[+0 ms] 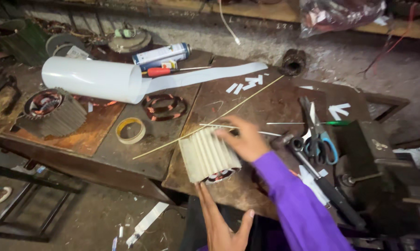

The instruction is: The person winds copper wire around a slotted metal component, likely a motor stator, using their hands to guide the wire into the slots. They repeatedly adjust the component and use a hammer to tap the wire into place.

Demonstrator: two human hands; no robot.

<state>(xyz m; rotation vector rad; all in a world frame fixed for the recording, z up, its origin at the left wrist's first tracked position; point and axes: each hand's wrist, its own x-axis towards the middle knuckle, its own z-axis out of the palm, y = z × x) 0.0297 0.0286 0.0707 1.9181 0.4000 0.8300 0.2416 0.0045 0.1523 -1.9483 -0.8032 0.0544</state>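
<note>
Table (126, 153): worn, rust-stained metal top. Far left, a roll of white sheet (91, 79) lying on its side, its loose end (210, 74) trailing right. Behind it, a spray can (161, 55) and a red-handled screwdriver (166, 71). Near left, a ribbed stator with copper windings (49, 114). Centre, a loose copper coil (164, 107); a ring of tape (130, 130); a long thin stick (173, 139) lying diagonally. Right, blue-handled scissors (318, 135), a hammer (321, 181), a bench vise (382, 176). Small white strips (245, 86) scattered far centre.
</note>
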